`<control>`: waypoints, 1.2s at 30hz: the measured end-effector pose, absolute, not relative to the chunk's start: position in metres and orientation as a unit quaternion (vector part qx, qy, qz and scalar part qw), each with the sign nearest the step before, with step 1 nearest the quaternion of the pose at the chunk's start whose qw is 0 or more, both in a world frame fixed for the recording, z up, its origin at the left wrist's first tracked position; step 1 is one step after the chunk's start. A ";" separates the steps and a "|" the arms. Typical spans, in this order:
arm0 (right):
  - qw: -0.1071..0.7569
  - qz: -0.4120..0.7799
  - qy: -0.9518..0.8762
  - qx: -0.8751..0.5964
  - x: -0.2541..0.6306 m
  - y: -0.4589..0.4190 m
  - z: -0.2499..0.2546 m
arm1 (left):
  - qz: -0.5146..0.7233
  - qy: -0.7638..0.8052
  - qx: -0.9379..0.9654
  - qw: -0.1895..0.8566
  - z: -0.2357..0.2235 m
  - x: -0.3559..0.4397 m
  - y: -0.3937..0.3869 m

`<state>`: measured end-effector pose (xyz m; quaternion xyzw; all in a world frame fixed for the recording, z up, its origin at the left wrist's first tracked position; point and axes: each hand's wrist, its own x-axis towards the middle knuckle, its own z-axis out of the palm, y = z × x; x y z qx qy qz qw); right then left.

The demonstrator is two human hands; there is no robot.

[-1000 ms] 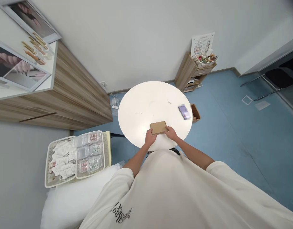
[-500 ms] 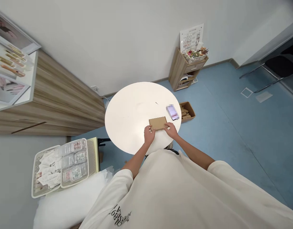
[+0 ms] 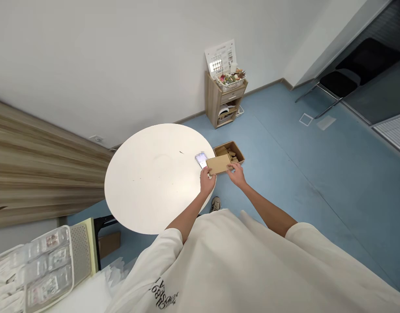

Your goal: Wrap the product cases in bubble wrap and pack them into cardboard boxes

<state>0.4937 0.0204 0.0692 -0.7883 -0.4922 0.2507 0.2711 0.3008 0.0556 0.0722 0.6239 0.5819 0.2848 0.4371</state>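
Observation:
I hold a small flat brown cardboard box [image 3: 218, 164] with both hands, lifted past the right edge of the round white table [image 3: 154, 174]. My left hand [image 3: 207, 181] grips its near left corner, fingers closed. My right hand [image 3: 237, 174] grips its right end. Just behind the box, an open cardboard carton [image 3: 233, 149] with more brown boxes inside stands on the blue floor. A blurred phone-like object [image 3: 201, 159] lies on the table edge beside my left hand.
A small wooden side cabinet [image 3: 222, 101] with a basket and a chart stands by the far wall. A wood-fronted counter [image 3: 30, 174] runs along the left. A tray of clear packets [image 3: 40, 269] sits at lower left. A black chair [image 3: 349, 78] is far right.
The box has left the tabletop and moved right, toward the floor carton, held by both hands. My view has swung to the right, so the table now lies left of centre.

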 end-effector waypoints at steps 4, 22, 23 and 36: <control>0.269 0.230 -0.486 -0.799 0.534 0.035 0.078 | 0.274 0.561 0.638 0.450 0.074 0.343 0.075; 0.275 0.355 -0.465 -0.763 0.557 0.046 0.039 | 0.173 0.520 0.683 0.482 0.053 0.361 0.097; 0.276 0.359 -0.465 -0.760 0.554 0.046 0.039 | 0.175 0.518 0.684 0.482 0.054 0.359 0.097; 0.285 0.384 -0.495 -0.725 0.459 0.060 0.061 | 0.219 0.527 0.686 0.452 0.064 0.262 0.084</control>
